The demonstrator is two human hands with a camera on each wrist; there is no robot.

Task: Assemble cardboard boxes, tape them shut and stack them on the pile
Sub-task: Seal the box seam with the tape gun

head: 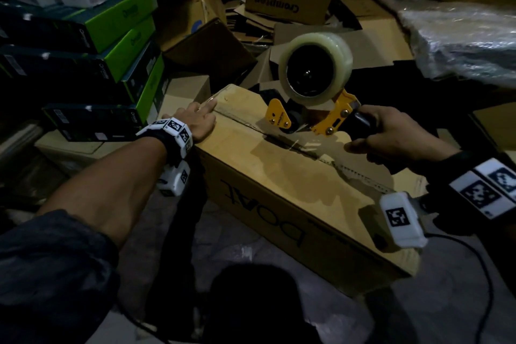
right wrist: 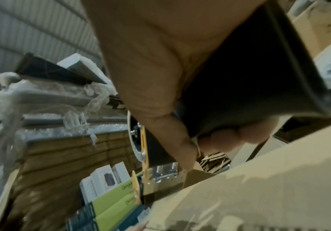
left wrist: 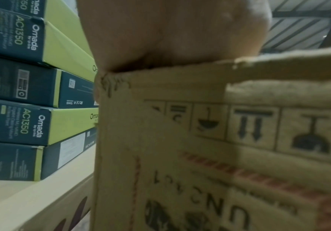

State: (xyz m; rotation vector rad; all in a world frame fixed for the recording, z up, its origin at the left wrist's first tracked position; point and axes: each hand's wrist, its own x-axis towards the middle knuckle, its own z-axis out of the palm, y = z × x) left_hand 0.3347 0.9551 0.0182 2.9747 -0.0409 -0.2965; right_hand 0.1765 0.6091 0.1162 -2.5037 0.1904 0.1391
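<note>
The step in hand is the taping: the cardboard box [head: 293,176] lies on the floor in the middle of the head view, its long top seam running from about 10 o'clock to 4 o'clock, and the yellow tape gun [head: 312,109] sits on that seam near the middle of the top. The right hand [head: 391,134] has its fingers curled tight round the gun's dark handle, which the right wrist view confirms. A glossy strip of tape already covers the seam from the gun toward 4 o'clock, while the stretch toward 10 o'clock looks bare. The left hand [head: 198,120] lies flat, fingers straight, pressing the top down at the 10 o'clock corner; the left wrist view shows its heel on the box's upper edge. As I judge it, the next move calls for running the gun along the seam to the far edge, keeping the flaps level under the left hand, which will have to shift clear as the gun arrives, then carrying tape over the edge and cutting it. Room is tight at 9 o'clock, where a stack of green and dark boxes [head: 92,58] stands just beside the box, and loose cardboard [head: 251,25] crowds 12 o'clock; bare floor [head: 237,234] lies open at 6 o'clock.
</note>
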